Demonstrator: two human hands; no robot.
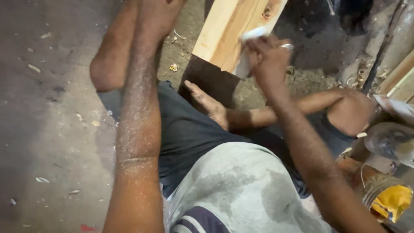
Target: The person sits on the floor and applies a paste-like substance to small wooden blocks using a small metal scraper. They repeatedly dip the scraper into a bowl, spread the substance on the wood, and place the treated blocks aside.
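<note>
A: Head view. Status of right hand (268,54)?

B: I read it clenched on a white paper (246,60), pressed to the plank (228,30) edge, near its lower corner.

A: Left hand (157,15)?

B: Mostly cropped at the top edge; grip cannot be determined.

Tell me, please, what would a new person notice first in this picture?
First, the pale wooden plank at the top centre, where the right hand presses a white sheet against its edge. The left hand reaches to the top edge, its forearm dusted with fine powder. At the lower right stands a tin with a yellow bag.
</note>
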